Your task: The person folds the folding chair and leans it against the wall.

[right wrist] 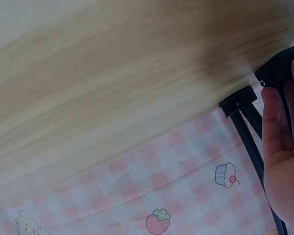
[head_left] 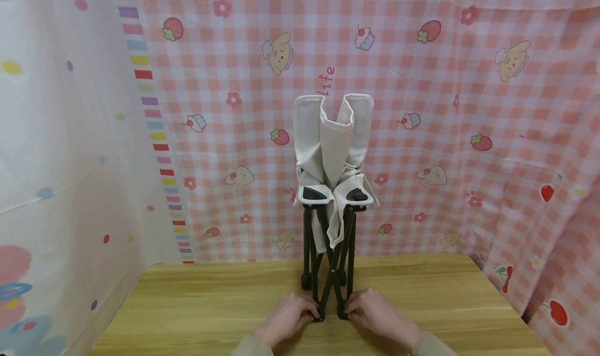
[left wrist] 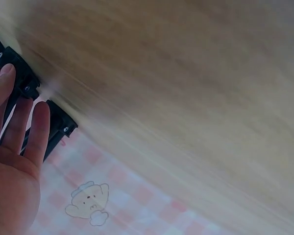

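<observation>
A small folding chair with white fabric (head_left: 336, 147) and a black crossed-leg frame (head_left: 333, 271) stands upright on the table, its legs drawn close together and the seat cloth folded inward. My left hand (head_left: 289, 317) pinches the near left foot; in the left wrist view, the thumb lies on that black foot (left wrist: 20, 73) and the fingers are behind it. At the near right foot, my right hand (head_left: 380, 314) grips with thumb and fingers. The right wrist view shows this foot (right wrist: 277, 67) by the fingertips, with a rear foot (right wrist: 238, 101) beside it.
The wooden table (head_left: 211, 304) bears the chair near its middle. Behind it hangs a pink checked curtain (head_left: 225, 152) with printed pictures, close to the chair's back. A white dotted cloth (head_left: 70, 152) hangs on the left.
</observation>
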